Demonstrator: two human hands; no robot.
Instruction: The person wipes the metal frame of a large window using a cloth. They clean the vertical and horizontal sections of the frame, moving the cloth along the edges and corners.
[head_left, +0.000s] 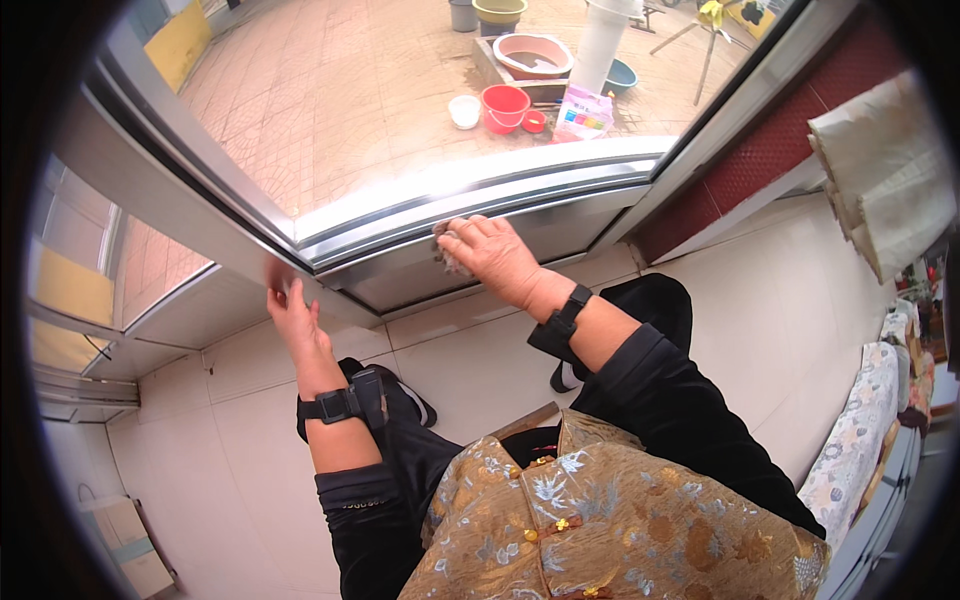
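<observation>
My right hand (499, 262) presses a crumpled, greyish cloth (450, 259) against the lower rail of a metal-framed glass door (480, 199). Below that rail is a grey lower panel (517, 244). To the left, my left hand (298, 319) holds nothing. Its fingers are raised and apart at the metal door post (217, 199), where they appear to touch it. Part of the cloth is hidden under my right fingers.
Pale floor tiles (465, 375) lie underfoot. A maroon panel (765, 165) and a hanging beige cloth (885, 172) are at right. Beyond the glass stand a red bucket (504, 109), a pink basin (532, 56) and a white pipe (598, 49). A small cabinet (127, 544) stands lower left.
</observation>
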